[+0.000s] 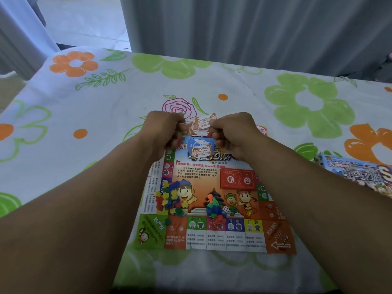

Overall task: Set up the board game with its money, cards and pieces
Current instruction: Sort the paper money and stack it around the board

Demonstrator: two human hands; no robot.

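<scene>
Brown paper notes pinched by your left hand and right hand together, over far edge of board, board flat on cloth, loose notes beneath, pieces heaped left, red cards right, box far right.

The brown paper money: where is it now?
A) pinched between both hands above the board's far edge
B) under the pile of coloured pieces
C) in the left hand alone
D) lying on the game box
A: the left hand and the right hand each pinch an end of the brown paper money, above the far edge of the board.
</scene>
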